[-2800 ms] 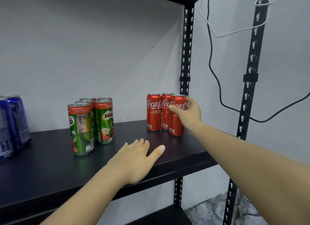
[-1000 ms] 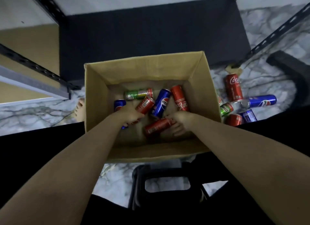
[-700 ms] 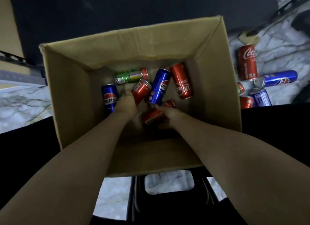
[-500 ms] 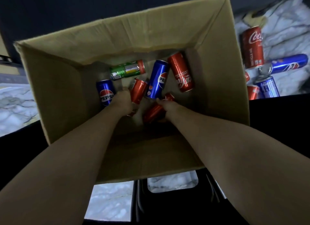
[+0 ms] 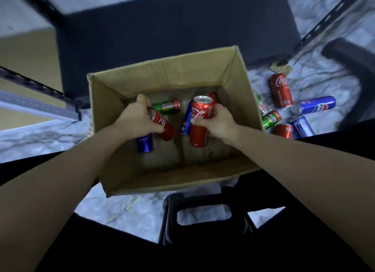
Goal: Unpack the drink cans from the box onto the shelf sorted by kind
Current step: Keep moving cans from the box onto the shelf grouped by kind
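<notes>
An open cardboard box (image 5: 158,72) sits on the floor below me. My left hand (image 5: 135,119) grips a red Coca-Cola can (image 5: 162,124), tilted, above the box floor. My right hand (image 5: 220,121) holds another red Coca-Cola can (image 5: 199,119) upright, its silver top facing me. Left in the box are a green Milo can (image 5: 166,107) lying on its side, a blue Pepsi can (image 5: 144,143) under my left wrist, another blue Pepsi can (image 5: 185,119) between my hands, and a red can (image 5: 212,96) partly hidden behind the raised one.
The black bottom shelf board (image 5: 172,28) lies just beyond the box. Several cans (image 5: 281,90) lie scattered on the marble floor right of the box. A black stool (image 5: 203,217) stands under me, near the box's front. A shelf upright (image 5: 30,85) runs at the left.
Both hands were down among the cans half a second ago; each has closed on a red Coca-Cola can and lifted it. Earlier still, I was at the upper shelf placing a Coca-Cola can.
</notes>
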